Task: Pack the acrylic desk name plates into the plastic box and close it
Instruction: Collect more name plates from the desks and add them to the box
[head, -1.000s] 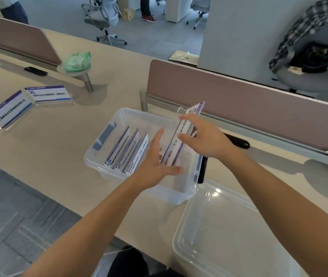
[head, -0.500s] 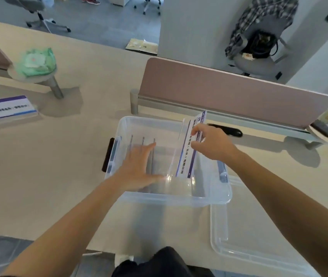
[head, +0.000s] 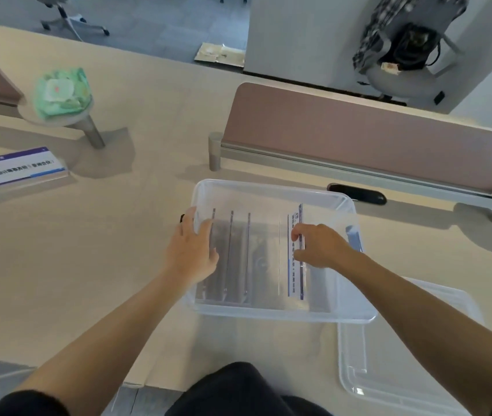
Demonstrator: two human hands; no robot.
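Note:
A clear plastic box (head: 271,316) sits on the beige desk in front of me. Three acrylic name plates (head: 231,253) stand on edge in its left half, seen from above as thin lines. My right hand (head: 319,246) is inside the box, pinching a fourth name plate (head: 295,283) with blue-edged print, held upright right of the middle. My left hand (head: 190,250) rests on the box's left wall, fingers spread against the leftmost plate. The clear lid (head: 412,352) lies flat at the lower right. Another name plate (head: 13,168) lies on the desk at far left.
A pink divider panel (head: 373,142) runs behind the box, with a black oblong object (head: 357,194) at its foot. A small round stand holding a green pack (head: 61,94) rises at the left. Beyond the desk stand office chairs; one (head: 400,52) carries a checked shirt.
My right hand has lowered the plate deeper into the box and set it upright. My left hand has shifted from the box's middle to its left wall. The view has tilted further down.

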